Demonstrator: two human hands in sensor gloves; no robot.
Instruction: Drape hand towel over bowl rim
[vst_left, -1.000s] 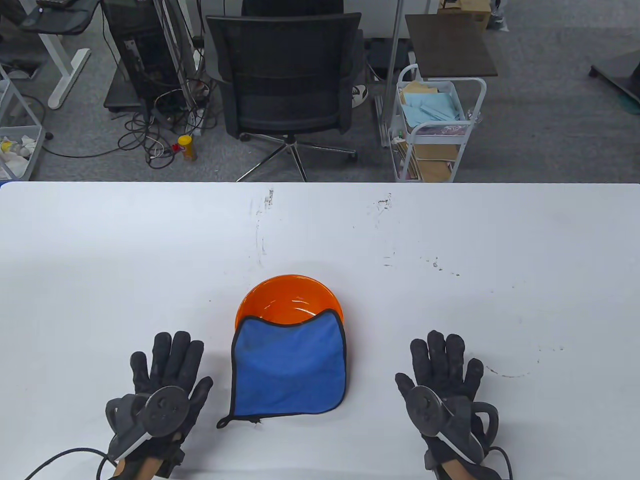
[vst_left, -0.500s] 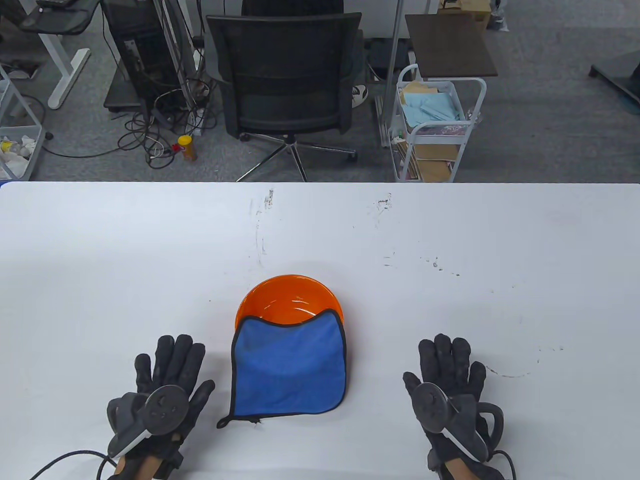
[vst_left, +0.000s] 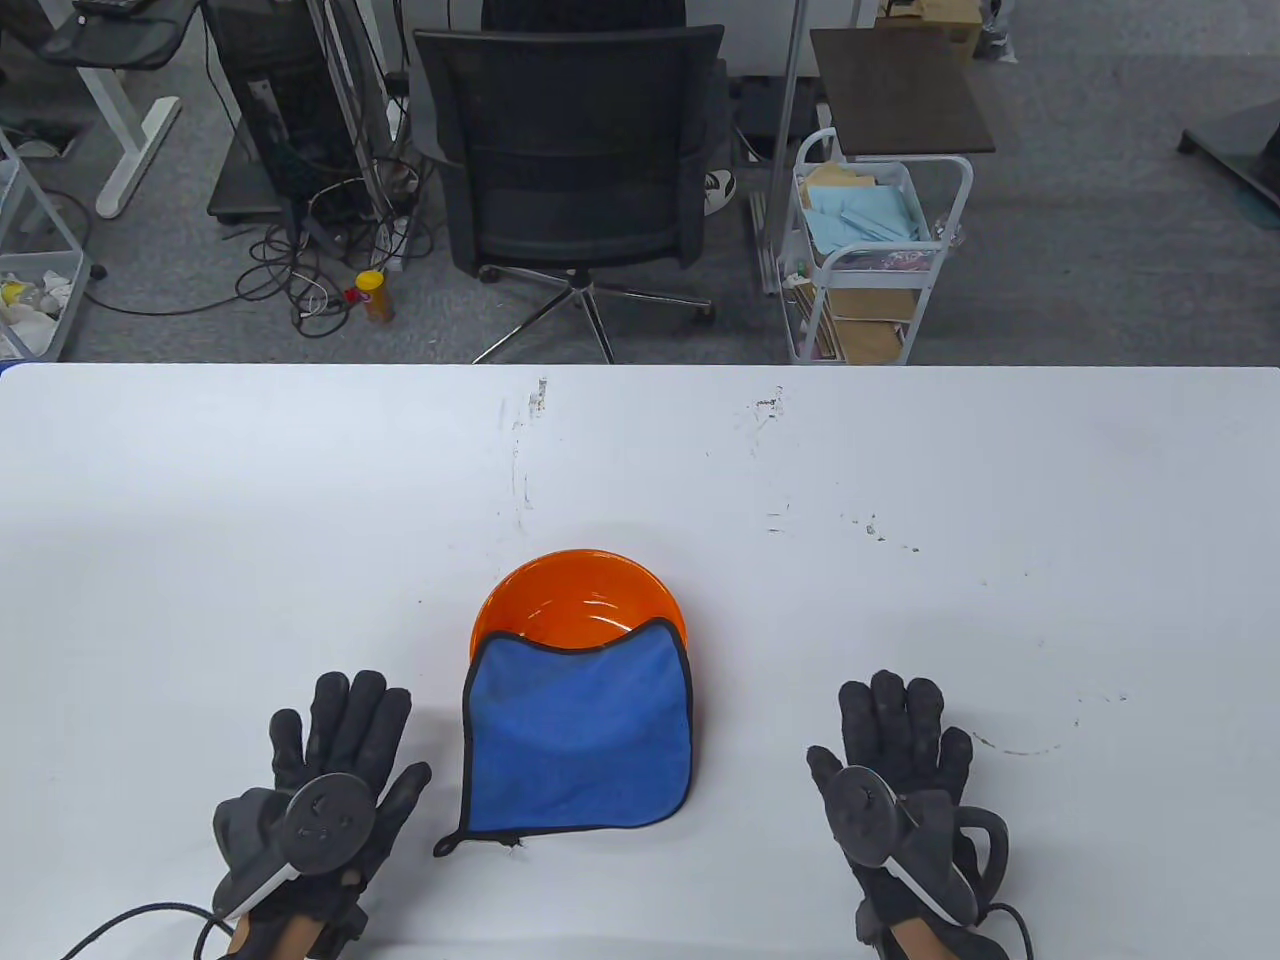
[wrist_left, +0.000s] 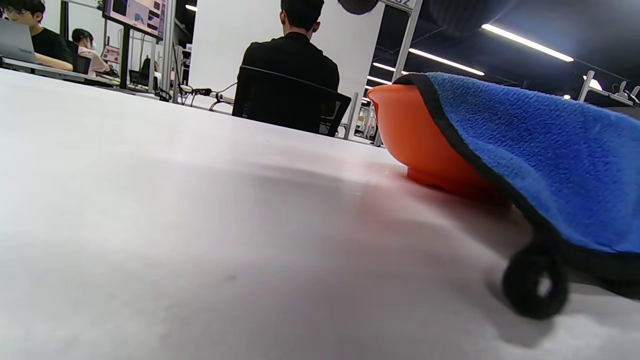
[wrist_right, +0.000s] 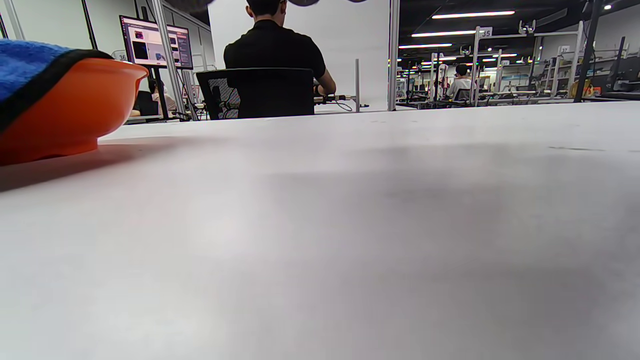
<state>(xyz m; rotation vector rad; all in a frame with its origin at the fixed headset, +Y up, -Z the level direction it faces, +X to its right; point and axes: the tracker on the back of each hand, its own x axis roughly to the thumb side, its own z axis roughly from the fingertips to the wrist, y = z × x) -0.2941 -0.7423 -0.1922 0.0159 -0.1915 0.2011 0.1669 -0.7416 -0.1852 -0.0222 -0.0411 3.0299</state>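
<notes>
An orange bowl (vst_left: 580, 598) stands on the white table (vst_left: 900, 560) near the front middle. A blue hand towel (vst_left: 578, 740) with black trim lies draped over the bowl's near rim and runs down onto the table, its hanging loop (vst_left: 447, 846) at the front left corner. My left hand (vst_left: 335, 740) rests flat on the table left of the towel, fingers spread, holding nothing. My right hand (vst_left: 900, 730) rests flat to the right, empty. The left wrist view shows the bowl (wrist_left: 420, 145), towel (wrist_left: 540, 150) and loop (wrist_left: 536, 282); the right wrist view shows the bowl (wrist_right: 65, 110) and towel edge (wrist_right: 25, 60).
An office chair (vst_left: 570, 150) and a white trolley (vst_left: 870, 250) stand on the floor beyond the table's far edge. Scuff marks (vst_left: 525, 440) dot the tabletop behind the bowl.
Both hands drew back slightly toward the front edge and settled; the right hand moved a little right. The towel and bowl have not moved.
</notes>
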